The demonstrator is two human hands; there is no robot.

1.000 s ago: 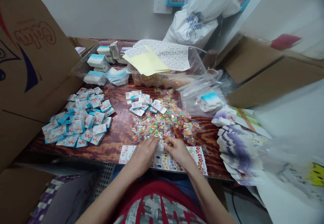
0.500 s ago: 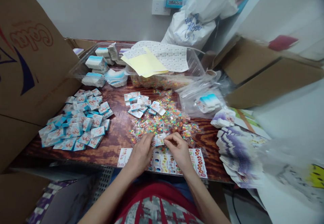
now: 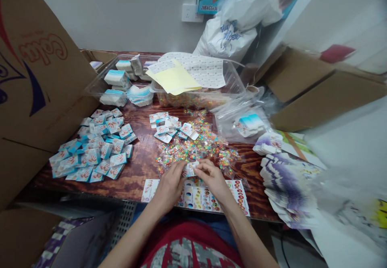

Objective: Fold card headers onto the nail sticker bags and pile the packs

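Note:
My left hand (image 3: 171, 184) and my right hand (image 3: 213, 178) meet at the near edge of the wooden table (image 3: 142, 161). Both pinch a small white printed card (image 3: 190, 168) between their fingertips. Under the hands lies a colourful sticker sheet (image 3: 238, 193). Just beyond them is a heap of small clear packets with colourful beads (image 3: 199, 147). A small cluster of blue-and-white cards (image 3: 169, 127) lies behind that heap.
A large spread of blue-and-white cards (image 3: 93, 149) covers the table's left. Clear tubs (image 3: 121, 82) with card stacks, a yellow sheet (image 3: 173, 78) and a white sack (image 3: 236, 26) stand at the back. Cardboard boxes (image 3: 39, 70) flank both sides. Purple printed cards (image 3: 287, 183) fan out on the right.
The hands lifted the small card slightly away from the sticker sheet toward the bead packets and keep pinching it. The view shifted a little.

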